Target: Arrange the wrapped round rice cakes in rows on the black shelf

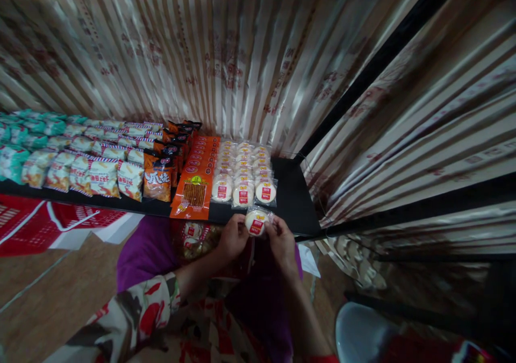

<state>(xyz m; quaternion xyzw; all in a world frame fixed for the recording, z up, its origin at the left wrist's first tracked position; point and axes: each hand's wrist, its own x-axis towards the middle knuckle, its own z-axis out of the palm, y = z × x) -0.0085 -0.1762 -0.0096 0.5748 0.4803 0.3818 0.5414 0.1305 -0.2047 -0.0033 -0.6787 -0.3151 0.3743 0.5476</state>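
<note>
A clear-wrapped round white snack (pixel 256 223) sits between the person's left hand (pixel 234 237) and right hand (pixel 282 243), both pinching its edges; just beyond the hands lie rows of matching packets (pixel 243 195), and beyond the left hand an orange pouch (pixel 197 179), all on a black shelf (pixel 293 191)

At the top I see a curtain (pixel 193 40) striped beige and brown. Below the centre, the round packet (pixel 255 222) is white and red. At far left, the bags (pixel 13 162) are teal.
</note>
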